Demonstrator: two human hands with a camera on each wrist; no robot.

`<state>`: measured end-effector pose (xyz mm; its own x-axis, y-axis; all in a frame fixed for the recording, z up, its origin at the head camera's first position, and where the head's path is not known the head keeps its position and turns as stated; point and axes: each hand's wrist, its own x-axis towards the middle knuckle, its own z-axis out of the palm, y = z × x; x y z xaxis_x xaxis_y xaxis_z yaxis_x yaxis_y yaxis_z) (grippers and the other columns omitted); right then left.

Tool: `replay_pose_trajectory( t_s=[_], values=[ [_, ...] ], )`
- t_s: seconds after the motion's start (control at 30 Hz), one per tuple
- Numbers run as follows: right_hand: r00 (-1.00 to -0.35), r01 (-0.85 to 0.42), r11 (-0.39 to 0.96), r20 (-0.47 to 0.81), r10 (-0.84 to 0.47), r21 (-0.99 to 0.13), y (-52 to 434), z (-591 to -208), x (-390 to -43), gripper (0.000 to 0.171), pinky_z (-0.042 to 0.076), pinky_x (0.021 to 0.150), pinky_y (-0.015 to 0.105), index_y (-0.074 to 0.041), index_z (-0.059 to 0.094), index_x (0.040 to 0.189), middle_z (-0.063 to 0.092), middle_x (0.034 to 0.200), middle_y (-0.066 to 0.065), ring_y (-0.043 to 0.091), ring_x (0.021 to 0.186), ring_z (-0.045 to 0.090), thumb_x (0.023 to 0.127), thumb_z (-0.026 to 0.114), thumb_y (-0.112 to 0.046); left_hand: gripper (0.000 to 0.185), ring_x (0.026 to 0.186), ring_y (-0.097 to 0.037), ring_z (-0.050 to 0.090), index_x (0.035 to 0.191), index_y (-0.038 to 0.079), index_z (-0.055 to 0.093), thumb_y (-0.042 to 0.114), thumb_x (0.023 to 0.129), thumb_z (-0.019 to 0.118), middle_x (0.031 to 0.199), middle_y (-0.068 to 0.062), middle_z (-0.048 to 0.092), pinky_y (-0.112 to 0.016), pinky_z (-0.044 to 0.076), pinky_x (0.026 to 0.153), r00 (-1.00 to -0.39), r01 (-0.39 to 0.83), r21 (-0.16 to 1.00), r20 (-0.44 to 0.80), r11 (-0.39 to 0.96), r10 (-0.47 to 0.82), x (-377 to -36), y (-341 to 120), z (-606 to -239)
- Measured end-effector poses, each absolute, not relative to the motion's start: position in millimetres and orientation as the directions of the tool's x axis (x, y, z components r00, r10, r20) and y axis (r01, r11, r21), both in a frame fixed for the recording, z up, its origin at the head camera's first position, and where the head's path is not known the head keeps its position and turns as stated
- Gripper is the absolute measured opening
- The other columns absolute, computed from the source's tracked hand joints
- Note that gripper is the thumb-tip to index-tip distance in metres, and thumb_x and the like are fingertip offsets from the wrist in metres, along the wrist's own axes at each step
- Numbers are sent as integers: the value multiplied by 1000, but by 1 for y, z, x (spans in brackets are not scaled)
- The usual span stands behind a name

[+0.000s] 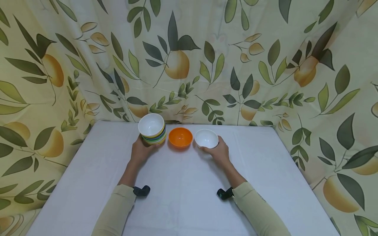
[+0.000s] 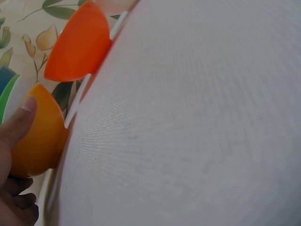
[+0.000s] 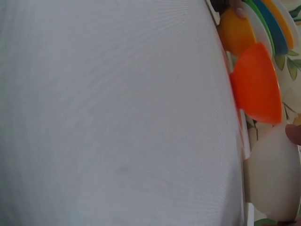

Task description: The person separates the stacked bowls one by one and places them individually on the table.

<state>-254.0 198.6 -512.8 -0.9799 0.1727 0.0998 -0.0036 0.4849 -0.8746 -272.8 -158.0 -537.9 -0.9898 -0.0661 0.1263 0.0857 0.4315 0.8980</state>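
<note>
Cream curtain (image 1: 212, 108) behind the bench (image 1: 183, 203) and down both sides, yellower at left, paler toward the middle, soft vertical folds up top; print is orange-yellow fruit (image 1: 177, 65), big leaves (image 1: 172, 31) in dark and lighter green, plus small leafy sprigs. Bench top white, looks covered by a cloth (image 2: 188, 117) with fine weave and faint creases, far edge right by the curtain, side edges spreading toward the viewer. Left wrist view gets curtain only at upper left, right wrist view just along the right edge, partly hidden.
</note>
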Motion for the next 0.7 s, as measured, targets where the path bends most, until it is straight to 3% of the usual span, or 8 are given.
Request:
replay_pose_trajectory(
  t_s=[0.27, 0.47, 0.7],
  values=[
    [-982, 11, 504, 86, 169, -864, 200, -513, -256, 93, 47, 111, 55, 4, 45, 148, 56, 145, 24, 40, 132, 54, 76, 94, -27, 104, 148, -31, 41, 164, 12, 31, 30, 83, 93, 159, -13, 48, -54, 32, 123, -990, 89, 895, 129, 438, -62, -273, -158, -538],
    [-978, 82, 530, 33, 204, -844, 198, -498, -258, 118, 41, 117, 56, 5, 22, 163, 37, 161, 28, 43, 141, 43, 79, 92, -38, 104, 148, -32, 41, 163, 12, 31, 32, 82, 93, 158, -14, 49, -54, 32, 123, -988, 104, 892, 145, 440, -61, -273, -158, -539],
    [-980, 46, 545, 68, 188, -837, 186, -475, -272, 124, 34, 121, 58, 2, 20, 165, 29, 167, 26, 44, 149, 35, 77, 92, -48, 106, 150, -31, 39, 165, 13, 29, 33, 83, 93, 160, -13, 47, -54, 31, 123, -989, 91, 895, 133, 437, -66, -273, -158, -540]
  ],
)
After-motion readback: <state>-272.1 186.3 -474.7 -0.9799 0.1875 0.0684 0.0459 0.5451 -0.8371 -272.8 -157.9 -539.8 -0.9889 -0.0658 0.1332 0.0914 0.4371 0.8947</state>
